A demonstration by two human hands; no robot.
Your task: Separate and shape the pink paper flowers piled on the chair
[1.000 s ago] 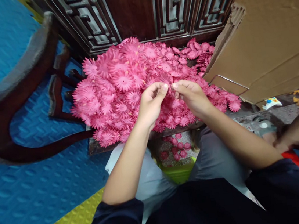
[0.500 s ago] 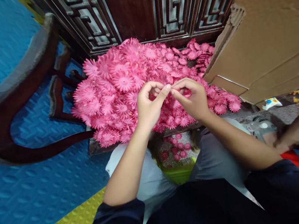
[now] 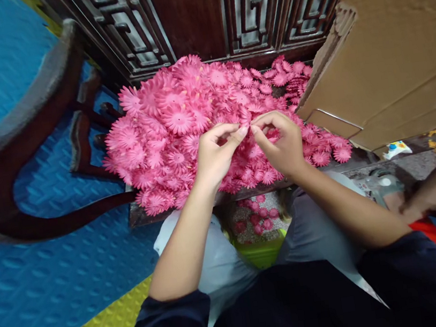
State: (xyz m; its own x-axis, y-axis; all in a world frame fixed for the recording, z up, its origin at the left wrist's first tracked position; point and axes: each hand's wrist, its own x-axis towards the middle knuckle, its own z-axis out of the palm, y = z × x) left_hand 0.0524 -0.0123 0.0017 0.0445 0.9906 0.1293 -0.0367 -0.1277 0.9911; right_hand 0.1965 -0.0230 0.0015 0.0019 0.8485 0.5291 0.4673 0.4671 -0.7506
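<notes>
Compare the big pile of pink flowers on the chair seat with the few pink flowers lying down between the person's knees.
The pile of pink flowers is heaped thickly on the dark wooden chair seat; the flowers below are few, scattered in a single layer. The pile lies under the left hand and right hand; the lower flowers lie untouched. Both share the same pink, many-petalled shape.

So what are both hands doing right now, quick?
Left hand: pinched on a pink flower.
Right hand: pinched on the same flower.
</notes>
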